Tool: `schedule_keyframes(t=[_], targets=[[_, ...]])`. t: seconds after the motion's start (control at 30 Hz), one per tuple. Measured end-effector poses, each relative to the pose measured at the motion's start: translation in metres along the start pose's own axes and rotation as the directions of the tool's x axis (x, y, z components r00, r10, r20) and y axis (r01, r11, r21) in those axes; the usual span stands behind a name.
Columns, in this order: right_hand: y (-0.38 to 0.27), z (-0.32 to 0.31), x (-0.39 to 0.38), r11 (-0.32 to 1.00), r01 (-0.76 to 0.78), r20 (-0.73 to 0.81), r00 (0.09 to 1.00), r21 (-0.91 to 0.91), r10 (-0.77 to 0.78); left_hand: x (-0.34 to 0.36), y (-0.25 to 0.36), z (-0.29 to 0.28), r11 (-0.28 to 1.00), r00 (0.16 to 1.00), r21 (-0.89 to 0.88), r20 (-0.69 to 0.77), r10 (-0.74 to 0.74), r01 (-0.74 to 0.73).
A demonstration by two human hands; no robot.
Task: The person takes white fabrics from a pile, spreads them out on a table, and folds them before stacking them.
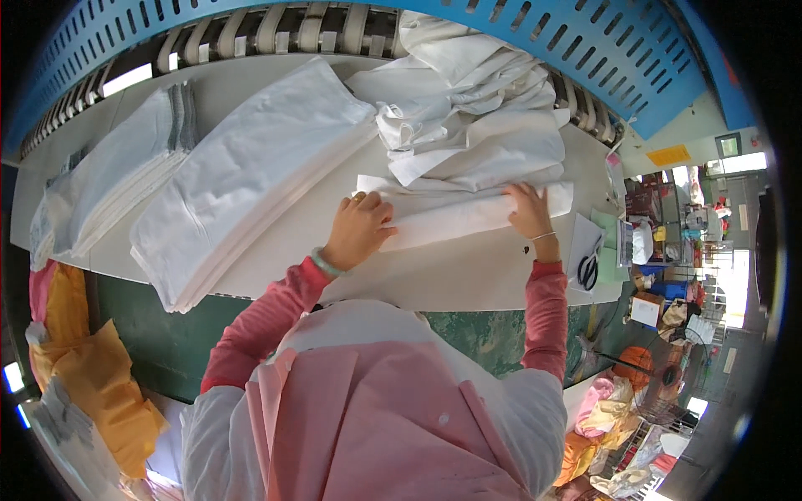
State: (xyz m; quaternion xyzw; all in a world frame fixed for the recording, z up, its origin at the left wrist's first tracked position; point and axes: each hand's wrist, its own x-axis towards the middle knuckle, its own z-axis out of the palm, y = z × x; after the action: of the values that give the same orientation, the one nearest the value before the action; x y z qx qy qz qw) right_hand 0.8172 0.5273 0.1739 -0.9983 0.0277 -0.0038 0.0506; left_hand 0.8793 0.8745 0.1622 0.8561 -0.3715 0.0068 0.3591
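pinched long, flat-folded white cloth (453,224) in left hand (361,228); curled right hand (532,212) over it, couldn't tell whether gripping.

Left grip (359,227): fingertips curled out of sight; pinching or merely pressing the folded white cloth (455,224), cannot tell. Right grip (528,212): same doubt; underside of the fold hidden. Loose white heap (476,138): far end lost beneath blue slotted guard (622,50), itself cut off by top edge. Desk (292,250): front edge partly covered by sleeves (544,313). Dark speck (526,249) near right grip: too small to identify. Pink garment (393,426): cut off below. Shelves (668,225), right: contents too small to make out.
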Motion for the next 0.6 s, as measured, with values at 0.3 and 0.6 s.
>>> schedule_keyframes(t=[0.3, 0.6], targets=[[0.011, -0.106, 0.007, 0.841, 0.015, -0.048, 0.999, 0.541, 0.013, -0.107, -0.047, -0.189, 0.871, 0.952, -0.400, 0.015, -0.304, 0.284], [-0.208, -0.145, 0.181, 0.616, 0.773, -0.791, 0.469, 0.153, -0.393, -0.196, -0.082, -0.317, 0.958, 0.572, -0.013, -0.800, -0.181, 0.286]])
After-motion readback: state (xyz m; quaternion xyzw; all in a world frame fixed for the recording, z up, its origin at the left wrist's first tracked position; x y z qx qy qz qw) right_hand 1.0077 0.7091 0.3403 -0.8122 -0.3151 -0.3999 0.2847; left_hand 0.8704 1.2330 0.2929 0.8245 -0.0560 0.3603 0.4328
